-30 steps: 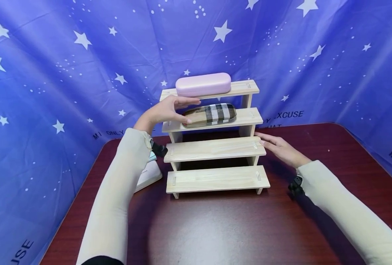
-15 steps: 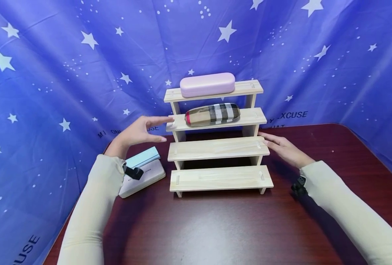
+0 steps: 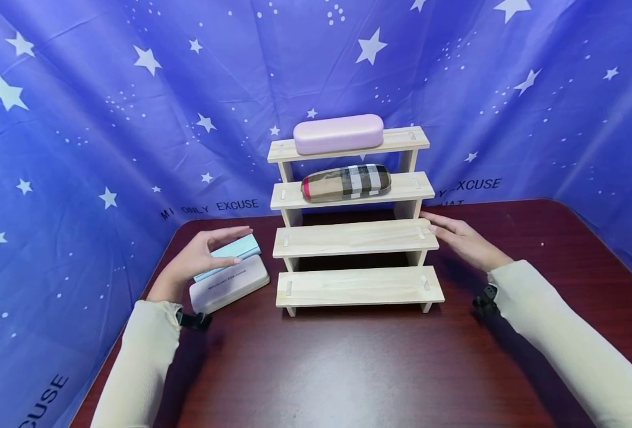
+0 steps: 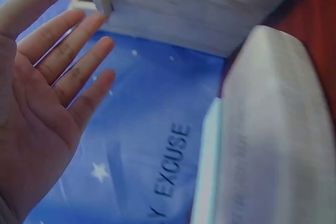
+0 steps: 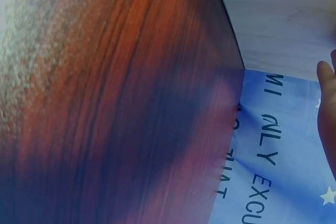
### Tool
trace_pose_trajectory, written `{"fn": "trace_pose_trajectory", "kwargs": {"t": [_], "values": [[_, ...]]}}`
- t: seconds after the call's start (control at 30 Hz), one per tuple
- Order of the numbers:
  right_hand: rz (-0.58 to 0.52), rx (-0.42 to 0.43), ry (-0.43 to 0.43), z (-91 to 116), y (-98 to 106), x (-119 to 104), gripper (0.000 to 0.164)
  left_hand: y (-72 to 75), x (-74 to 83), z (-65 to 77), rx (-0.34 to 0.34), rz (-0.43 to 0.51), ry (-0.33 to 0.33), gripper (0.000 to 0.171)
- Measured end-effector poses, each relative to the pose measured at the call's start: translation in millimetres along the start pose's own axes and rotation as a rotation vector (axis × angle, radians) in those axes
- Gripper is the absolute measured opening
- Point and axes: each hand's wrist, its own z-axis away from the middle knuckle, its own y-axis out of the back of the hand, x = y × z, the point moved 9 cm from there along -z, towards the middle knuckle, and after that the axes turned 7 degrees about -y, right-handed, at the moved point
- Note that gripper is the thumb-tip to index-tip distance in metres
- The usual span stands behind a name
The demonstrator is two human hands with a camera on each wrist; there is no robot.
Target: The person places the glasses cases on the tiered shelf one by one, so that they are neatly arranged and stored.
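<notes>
In the head view my left hand [image 3: 197,257], fingers extended and thumb apart, hovers over a light blue case [image 3: 245,245] and a white case [image 3: 230,286] on the table's left side. The left wrist view shows the palm empty, the white case [image 4: 278,129] to its right. My right hand [image 3: 464,242] touches the right side of a four-tier wooden stand [image 3: 356,238] with its fingertips, near the third tier from the top. A pink glasses case [image 3: 339,134] lies on the top tier. On the tier below sits a plaid case [image 3: 346,182] with a red end.
The stand is on a dark red wooden table [image 3: 348,362], whose back edge meets a blue star-printed curtain [image 3: 214,77]. The two lower tiers stick out toward the front. Black wrist cameras sit on both sleeves.
My left hand has come away from the plaid case and moved left and down to the light blue and white cases. The right hand has stayed at the stand's side.
</notes>
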Motion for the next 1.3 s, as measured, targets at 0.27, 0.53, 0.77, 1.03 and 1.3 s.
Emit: {"fn": "trace_pose_trajectory", "kwargs": {"t": [0.27,0.53,0.77,1.03,1.3], "values": [[0.012,-0.003,0.000,0.4,2.1,0.1,0.052,-8.5,-30.2,33.6,0.034,0.002,0.052,0.057],[-0.010,-0.010,0.046,1.7,0.8,-2.0,0.050,-12.1,-59.6,61.6,0.046,0.041,0.199,0.055],[-0.027,-0.019,0.065,1.5,-0.9,-3.0,0.050,-9.0,-70.9,75.0,0.069,0.030,0.210,0.056],[-0.034,-0.017,0.069,1.8,-1.4,-4.2,0.049,-9.4,-86.7,84.7,0.049,0.006,0.238,0.060],[-0.014,-0.010,0.040,1.0,0.4,-1.1,0.051,-14.3,-92.6,90.1,-0.024,-0.047,0.282,0.073]]}}
